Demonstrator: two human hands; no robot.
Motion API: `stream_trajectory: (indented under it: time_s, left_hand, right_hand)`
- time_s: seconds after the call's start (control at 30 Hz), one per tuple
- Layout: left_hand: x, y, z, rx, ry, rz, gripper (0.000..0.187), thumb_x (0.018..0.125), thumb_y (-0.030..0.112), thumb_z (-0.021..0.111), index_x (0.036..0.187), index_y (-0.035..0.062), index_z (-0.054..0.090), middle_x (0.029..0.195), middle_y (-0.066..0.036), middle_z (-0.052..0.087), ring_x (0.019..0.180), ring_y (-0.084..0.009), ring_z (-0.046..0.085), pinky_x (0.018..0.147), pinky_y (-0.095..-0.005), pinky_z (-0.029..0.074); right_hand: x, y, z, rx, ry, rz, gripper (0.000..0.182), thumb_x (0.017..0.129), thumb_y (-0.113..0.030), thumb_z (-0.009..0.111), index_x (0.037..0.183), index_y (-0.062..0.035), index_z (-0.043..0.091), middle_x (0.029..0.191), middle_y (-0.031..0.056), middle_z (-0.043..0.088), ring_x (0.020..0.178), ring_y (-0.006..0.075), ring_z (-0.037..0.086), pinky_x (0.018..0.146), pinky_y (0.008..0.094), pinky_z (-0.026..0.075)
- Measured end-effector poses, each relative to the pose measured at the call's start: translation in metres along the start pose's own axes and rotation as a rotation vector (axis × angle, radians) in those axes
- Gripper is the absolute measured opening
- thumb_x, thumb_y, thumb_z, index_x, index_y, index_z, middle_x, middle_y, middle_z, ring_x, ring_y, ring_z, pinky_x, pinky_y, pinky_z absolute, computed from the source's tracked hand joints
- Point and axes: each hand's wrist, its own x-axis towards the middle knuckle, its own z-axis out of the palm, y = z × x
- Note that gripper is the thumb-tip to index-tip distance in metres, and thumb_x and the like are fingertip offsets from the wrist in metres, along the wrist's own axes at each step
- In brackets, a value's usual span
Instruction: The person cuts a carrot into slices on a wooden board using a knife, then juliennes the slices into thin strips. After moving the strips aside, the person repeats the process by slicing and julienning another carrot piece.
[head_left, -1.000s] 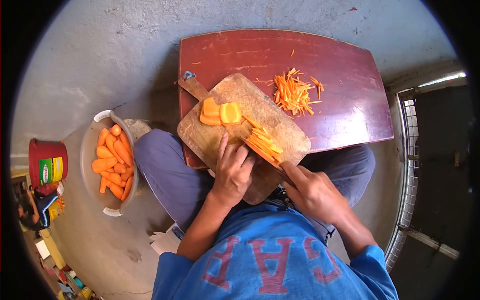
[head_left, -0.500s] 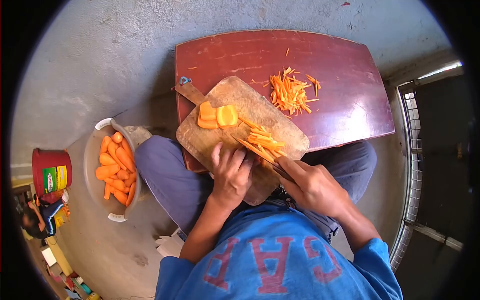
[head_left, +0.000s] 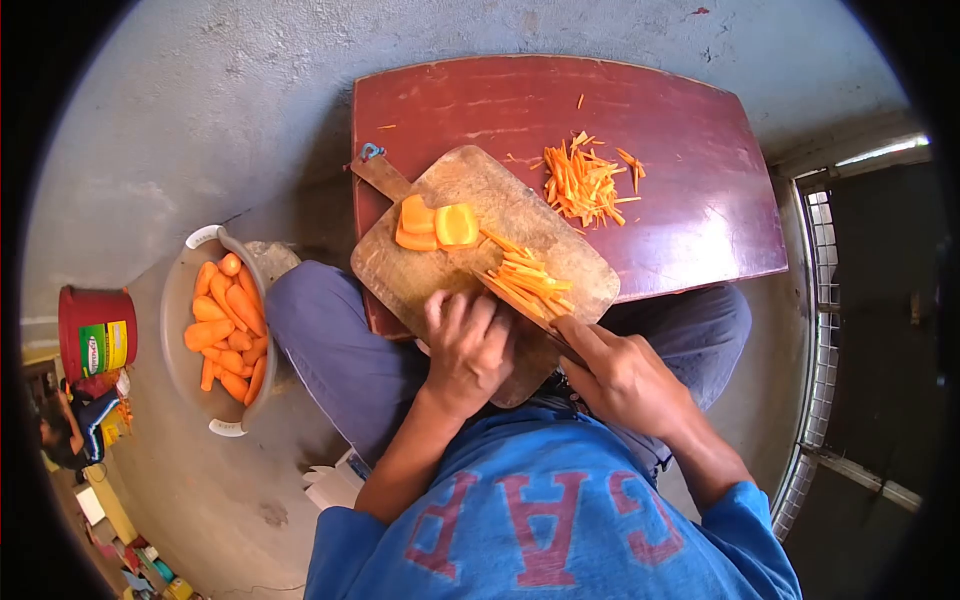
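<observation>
My right hand (head_left: 625,375) is closed round a knife (head_left: 525,312), whose blade lies along a pile of thin carrot sticks (head_left: 530,280) on the wooden cutting board (head_left: 400,285). My left hand (head_left: 470,345) rests at the board's near edge with its fingers curled, left of the blade; whether anything is under the fingers is hidden. Several thick carrot slabs (head_left: 437,226) lie near the board's handle. Beyond the board, a heap of cut carrot sticks (head_left: 583,185) sits on the red table (head_left: 680,130).
A tub (head_left: 172,335) of whole peeled carrots (head_left: 235,310) stands left of my leg. Farther left are a red bucket (head_left: 72,330) and another person (head_left: 80,430). A wall rises behind the table, and a metal-framed door (head_left: 870,330) is at the right.
The view has shifted slightly. Both hands, the knife and the carrot pieces stay nearly where they were.
</observation>
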Motion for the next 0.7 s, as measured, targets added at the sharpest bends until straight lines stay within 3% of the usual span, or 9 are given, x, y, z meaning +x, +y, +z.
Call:
stream_trajectory:
  time_s: [0.23, 0.33, 0.47, 0.7]
  left_hand:
    - [-0.001, -0.001, -0.001, 0.024, 0.024, 0.001, 0.029, 0.097, 0.017, 0.080, 0.122, 0.0022, 0.081, 0.116, -0.019, 0.065, 0.100, -0.0404, 0.063, 0.101, -0.0571, 0.051]
    - [0.003, 0.002, 0.000, -0.004, 0.065, -0.049, 0.024, 0.090, 0.013, 0.086, 0.112, 0.0016, 0.082, 0.122, -0.020, 0.069, 0.102, -0.0423, 0.065, 0.096, -0.0562, 0.052]
    - [0.008, 0.001, -0.001, 0.009, 0.141, -0.020, 0.039, 0.091, 0.021, 0.086, 0.125, 0.0023, 0.081, 0.124, -0.022, 0.067, 0.108, -0.0429, 0.067, 0.099, -0.0572, 0.053]
    - [0.003, -0.002, -0.002, 0.061, 0.083, -0.056, 0.052, 0.089, 0.032, 0.091, 0.129, 0.0026, 0.079, 0.129, -0.022, 0.070, 0.114, -0.0423, 0.067, 0.101, -0.0597, 0.051]
  right_hand:
    - [0.036, 0.018, 0.023, 0.002, 0.074, -0.137, 0.052, 0.104, -0.008, 0.077, 0.152, 0.0065, 0.062, 0.121, 0.0323, 0.078, 0.107, 0.0549, 0.077, 0.090, 0.0575, 0.064]
    - [0.034, 0.018, 0.020, -0.005, 0.055, -0.088, 0.050, 0.104, -0.008, 0.077, 0.150, 0.0068, 0.063, 0.121, 0.0326, 0.078, 0.111, 0.0540, 0.077, 0.093, 0.0568, 0.064]
    - [0.032, 0.015, 0.015, 0.034, 0.074, -0.141, 0.043, 0.105, -0.010, 0.075, 0.144, 0.0036, 0.062, 0.106, 0.0337, 0.078, 0.097, 0.0532, 0.079, 0.081, 0.0592, 0.064]
    - [0.021, 0.015, 0.017, 0.130, 0.092, -0.058, 0.051, 0.107, -0.012, 0.075, 0.153, 0.0041, 0.061, 0.113, 0.0356, 0.079, 0.104, 0.0558, 0.078, 0.087, 0.0583, 0.065]
